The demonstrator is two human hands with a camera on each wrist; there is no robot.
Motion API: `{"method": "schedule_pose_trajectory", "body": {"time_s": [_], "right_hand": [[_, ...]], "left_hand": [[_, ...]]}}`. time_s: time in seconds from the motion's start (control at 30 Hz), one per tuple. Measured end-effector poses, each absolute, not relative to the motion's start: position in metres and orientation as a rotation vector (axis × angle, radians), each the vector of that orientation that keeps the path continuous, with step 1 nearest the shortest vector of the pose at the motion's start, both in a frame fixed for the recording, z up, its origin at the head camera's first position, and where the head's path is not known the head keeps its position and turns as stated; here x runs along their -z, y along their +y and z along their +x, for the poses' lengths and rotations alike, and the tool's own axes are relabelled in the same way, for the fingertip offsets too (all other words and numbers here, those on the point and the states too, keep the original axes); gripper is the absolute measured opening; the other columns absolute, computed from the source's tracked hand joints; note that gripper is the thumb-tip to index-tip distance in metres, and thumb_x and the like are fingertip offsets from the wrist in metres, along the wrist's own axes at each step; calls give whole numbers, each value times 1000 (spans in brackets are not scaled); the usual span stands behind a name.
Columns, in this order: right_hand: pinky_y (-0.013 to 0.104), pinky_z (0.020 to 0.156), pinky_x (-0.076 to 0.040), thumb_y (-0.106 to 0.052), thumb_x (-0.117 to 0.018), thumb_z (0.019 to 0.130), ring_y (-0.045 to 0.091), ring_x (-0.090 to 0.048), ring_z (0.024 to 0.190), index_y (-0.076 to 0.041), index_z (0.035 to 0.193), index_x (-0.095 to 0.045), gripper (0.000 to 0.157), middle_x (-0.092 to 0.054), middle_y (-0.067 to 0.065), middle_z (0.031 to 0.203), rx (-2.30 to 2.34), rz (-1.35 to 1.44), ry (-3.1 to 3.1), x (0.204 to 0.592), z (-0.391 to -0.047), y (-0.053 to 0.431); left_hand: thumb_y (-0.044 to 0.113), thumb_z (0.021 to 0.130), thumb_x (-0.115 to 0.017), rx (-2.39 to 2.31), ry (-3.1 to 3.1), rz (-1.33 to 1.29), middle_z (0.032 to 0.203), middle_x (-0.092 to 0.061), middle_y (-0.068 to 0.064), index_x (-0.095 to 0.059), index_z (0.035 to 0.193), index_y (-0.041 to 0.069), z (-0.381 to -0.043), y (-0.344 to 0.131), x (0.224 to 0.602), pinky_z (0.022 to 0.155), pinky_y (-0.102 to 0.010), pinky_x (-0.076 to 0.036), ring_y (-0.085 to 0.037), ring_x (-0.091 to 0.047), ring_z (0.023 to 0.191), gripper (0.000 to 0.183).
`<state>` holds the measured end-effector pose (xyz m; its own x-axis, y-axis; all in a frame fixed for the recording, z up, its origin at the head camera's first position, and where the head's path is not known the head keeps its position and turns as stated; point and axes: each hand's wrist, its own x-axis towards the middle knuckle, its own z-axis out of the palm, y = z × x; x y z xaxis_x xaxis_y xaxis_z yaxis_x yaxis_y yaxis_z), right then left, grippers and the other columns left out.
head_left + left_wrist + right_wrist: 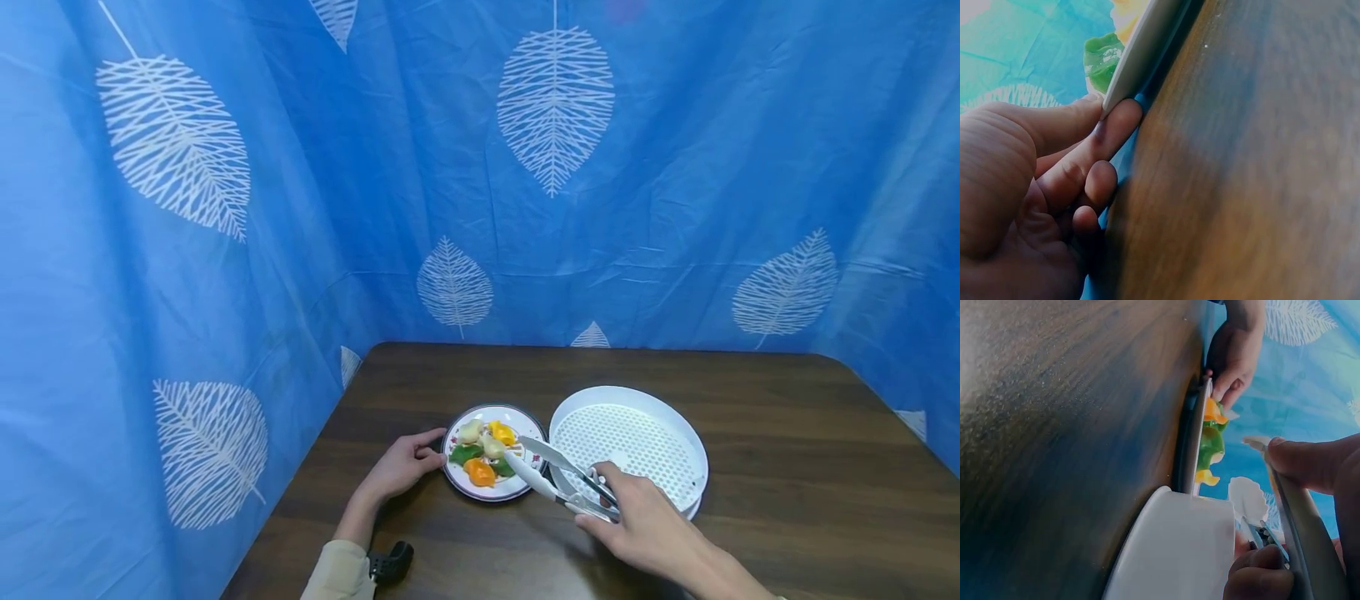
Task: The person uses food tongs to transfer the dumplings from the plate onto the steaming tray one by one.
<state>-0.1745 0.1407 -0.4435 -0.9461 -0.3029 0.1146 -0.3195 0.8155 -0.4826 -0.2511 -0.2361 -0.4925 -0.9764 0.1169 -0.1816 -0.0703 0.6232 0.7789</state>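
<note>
My left hand (401,462) pinches the left rim of a small round plate (489,497), thumb on top and index finger underneath, as the left wrist view shows. On the plate lie several dumpling-like pieces: a yellow one (502,432), an orange one (480,472), green ones (465,453) and pale ones (471,430). My right hand (645,521) grips metal tongs (531,475) with light-coloured tips. The tips stand apart over the plate's right side, close to a pale piece, with nothing seen between them.
A white round basket (678,425) with a perforated floor stands right beside the plate, partly under the tongs and right hand. Both stand on a dark wooden table (787,450). A blue curtain (660,208) with white leaf prints hangs behind and to the left.
</note>
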Motion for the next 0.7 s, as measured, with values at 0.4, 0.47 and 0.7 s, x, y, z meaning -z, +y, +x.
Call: {"method": "schedule_pose_trajectory", "body": {"time_s": [0.4,0.47,0.7], "right_hand": [[23,63,-47,-42,-86,80,3,-54,76,-9,122,-66,57,-69,-4,96,-655,735,-2841,441,-179,136],[23,64,-48,-42,-86,80,4,-54,77,-9,123,-66,57,-70,-3,98,-619,757,-2852,439,-181,134],[29,67,-50,-40,-87,79,8,-57,80,-13,121,-68,54,-71,0,105,-559,734,-2959,431,-184,124]], "left_hand": [[33,99,-69,-1297,2620,38,83,-68,-1,-53,152,17,-252,-238,494,98,-48,-49,-19,-59,83,57],[33,99,-69,-1301,2619,46,83,-68,-1,-53,152,16,-253,-239,494,96,-47,-49,-19,-58,82,58],[34,99,-69,-1299,2613,58,83,-68,0,-52,152,17,-253,-240,493,104,-55,-48,-18,-59,84,58]]}}
